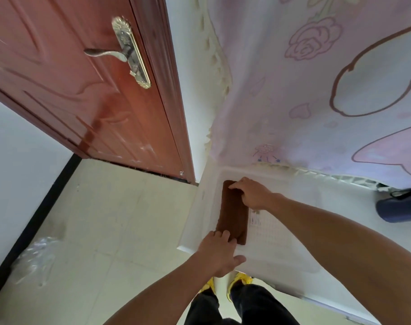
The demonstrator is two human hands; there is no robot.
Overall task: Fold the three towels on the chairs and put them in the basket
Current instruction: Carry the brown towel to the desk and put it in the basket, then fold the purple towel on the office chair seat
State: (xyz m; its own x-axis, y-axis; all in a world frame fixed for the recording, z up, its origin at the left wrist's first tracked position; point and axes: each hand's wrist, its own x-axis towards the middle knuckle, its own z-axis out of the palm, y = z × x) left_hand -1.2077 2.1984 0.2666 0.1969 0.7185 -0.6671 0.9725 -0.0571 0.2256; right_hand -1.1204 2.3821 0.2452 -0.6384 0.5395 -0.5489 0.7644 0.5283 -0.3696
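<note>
Two yellow shoes (240, 279) stand close to the white basket (192, 227). The left hand (219, 252) presses flat fingers on the near end of the folded brown towel (233, 214), with the thumb spread wide. The towel lies inside the basket by its left wall. The right hand (251, 193) holds the far end with bent fingers. Farther back are a flowery curtain (317, 78) and a red door (82, 78).

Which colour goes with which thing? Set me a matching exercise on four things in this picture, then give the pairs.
Things:
1 towel
2 shoes
3 door handle
4 basket

Colours:
A white
B silvery
C brown
D yellow

Pairs: 1-C, 2-D, 3-B, 4-A.
</note>
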